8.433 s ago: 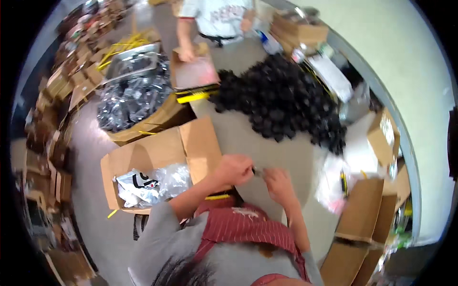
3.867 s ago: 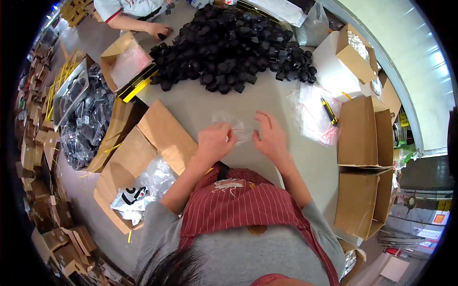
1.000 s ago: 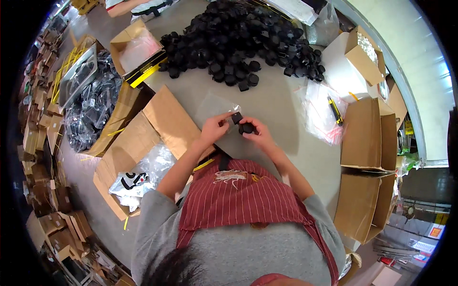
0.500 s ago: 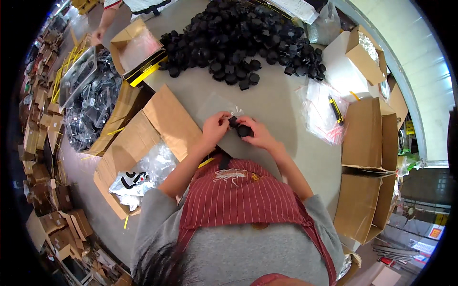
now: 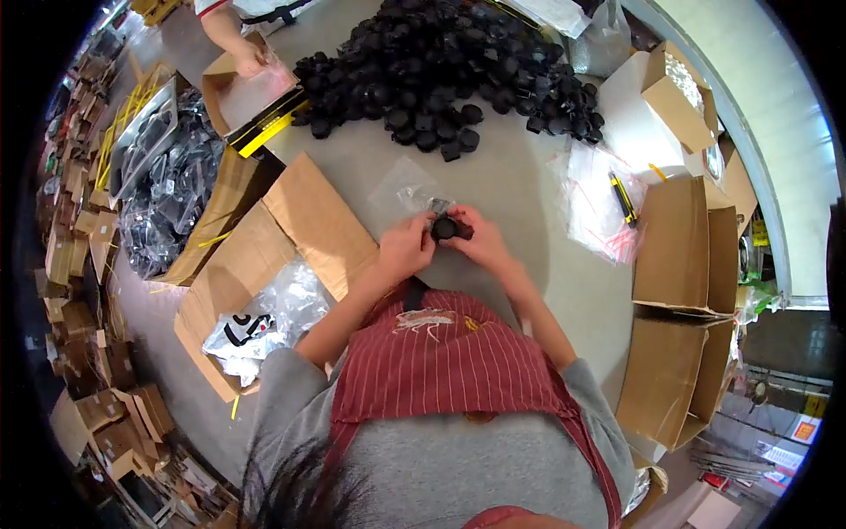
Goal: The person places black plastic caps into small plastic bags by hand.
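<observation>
Close in front of my apron, both hands meet around a small black round plastic part [image 5: 444, 228]. My left hand [image 5: 408, 245] is closed, its fingertips pressed on the part's left side. On the other side my right hand [image 5: 479, 240] grips the same part between thumb and fingers. A small clear, shiny piece [image 5: 438, 205] shows just beyond the fingertips; what it is I cannot make out. Just past my hands a clear plastic bag [image 5: 404, 183] lies flat on the grey table [image 5: 520, 198].
A large heap of black parts [image 5: 441, 70] covers the table's far side. Clear bags [image 5: 595, 207] and a yellow-black cutter [image 5: 623, 198] lie at right, beside open cartons [image 5: 674, 247]. At left are a carton flap [image 5: 322, 220] and a crate of dark wrapped parts [image 5: 172, 194]. Another person's hand [image 5: 251, 62] reaches into a box [image 5: 216, 101].
My hands have drawn closer together around the black parts, the left shifting slightly right and nearer me. The other person's hand has moved right into the box of bags.
</observation>
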Motion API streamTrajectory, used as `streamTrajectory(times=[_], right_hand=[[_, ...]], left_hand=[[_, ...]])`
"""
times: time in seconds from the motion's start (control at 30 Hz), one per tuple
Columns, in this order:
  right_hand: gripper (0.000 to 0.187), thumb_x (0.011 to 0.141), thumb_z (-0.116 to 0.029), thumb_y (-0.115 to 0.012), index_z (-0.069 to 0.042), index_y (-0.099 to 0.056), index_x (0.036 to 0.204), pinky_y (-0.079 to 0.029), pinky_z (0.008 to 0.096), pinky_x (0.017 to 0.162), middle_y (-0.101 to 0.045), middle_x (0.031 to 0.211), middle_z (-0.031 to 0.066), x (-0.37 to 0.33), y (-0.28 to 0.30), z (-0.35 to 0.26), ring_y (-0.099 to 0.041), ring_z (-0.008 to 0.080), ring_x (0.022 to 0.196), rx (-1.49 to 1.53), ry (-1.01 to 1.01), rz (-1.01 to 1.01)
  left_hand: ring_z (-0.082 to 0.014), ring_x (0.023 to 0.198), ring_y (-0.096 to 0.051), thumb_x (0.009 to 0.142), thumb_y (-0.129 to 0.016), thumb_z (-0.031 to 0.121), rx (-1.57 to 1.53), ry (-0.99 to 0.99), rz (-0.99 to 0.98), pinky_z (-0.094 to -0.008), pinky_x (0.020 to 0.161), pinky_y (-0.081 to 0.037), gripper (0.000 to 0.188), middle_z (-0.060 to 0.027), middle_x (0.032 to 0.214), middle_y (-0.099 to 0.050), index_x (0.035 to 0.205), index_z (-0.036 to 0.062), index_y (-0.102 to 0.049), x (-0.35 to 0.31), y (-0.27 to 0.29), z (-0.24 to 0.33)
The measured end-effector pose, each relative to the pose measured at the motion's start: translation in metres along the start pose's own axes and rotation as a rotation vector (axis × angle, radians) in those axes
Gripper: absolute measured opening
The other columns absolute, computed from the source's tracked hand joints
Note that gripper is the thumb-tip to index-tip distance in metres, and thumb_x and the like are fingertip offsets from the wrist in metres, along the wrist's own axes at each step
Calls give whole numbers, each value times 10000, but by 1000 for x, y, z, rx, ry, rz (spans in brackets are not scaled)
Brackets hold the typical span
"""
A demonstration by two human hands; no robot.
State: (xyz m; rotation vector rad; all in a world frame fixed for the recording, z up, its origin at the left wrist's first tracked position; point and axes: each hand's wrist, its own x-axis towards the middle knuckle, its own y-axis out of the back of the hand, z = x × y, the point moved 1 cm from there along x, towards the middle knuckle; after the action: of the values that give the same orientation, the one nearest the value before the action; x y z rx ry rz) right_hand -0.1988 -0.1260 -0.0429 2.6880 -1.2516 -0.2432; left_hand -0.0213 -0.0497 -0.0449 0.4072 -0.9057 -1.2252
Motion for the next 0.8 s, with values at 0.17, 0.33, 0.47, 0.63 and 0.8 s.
streamTrajectory(times=[0.17,0.33,0.47,0.63,0.8], right_hand=[[489,757,-141,-770,-100,-580,1206,-538,374,812,-690,1045,136,2,-7,3,-686,296,953,-351,82,156],[458,766,-161,-756,-111,-602,1194,-541,408,799,-685,1069,151,7,-14,-8,-672,341,957,-444,78,146],[470,788,-153,-719,-86,-583,1234,-543,414,826,-674,1132,122,9,-22,3,-657,360,979,-638,348,238],[454,787,-150,-710,-77,-595,1219,-544,415,838,-650,1203,101,17,-17,5,-650,357,999,-586,320,103],[384,779,-141,-708,-90,-626,1151,-551,419,793,-651,1182,102,33,-21,8,-655,342,975,-638,405,54]], left_hand=[[-287,731,-667,787,-670,88,-93,222,12,-394,633,-536,314,-88,804,-669,1095,100,-607,1,7,10],[-276,742,-667,778,-666,78,33,-47,97,-382,648,-538,279,-83,811,-670,1052,99,-619,6,14,15],[-269,785,-669,783,-659,80,90,-99,109,-376,666,-538,269,-82,864,-681,1048,106,-616,2,13,12],[-264,811,-667,780,-655,78,122,-54,102,-378,666,-536,294,-91,917,-682,1068,108,-604,-3,15,7],[-270,800,-657,772,-659,78,146,-171,62,-384,650,-531,303,-87,890,-664,1068,102,-601,-1,11,3]])
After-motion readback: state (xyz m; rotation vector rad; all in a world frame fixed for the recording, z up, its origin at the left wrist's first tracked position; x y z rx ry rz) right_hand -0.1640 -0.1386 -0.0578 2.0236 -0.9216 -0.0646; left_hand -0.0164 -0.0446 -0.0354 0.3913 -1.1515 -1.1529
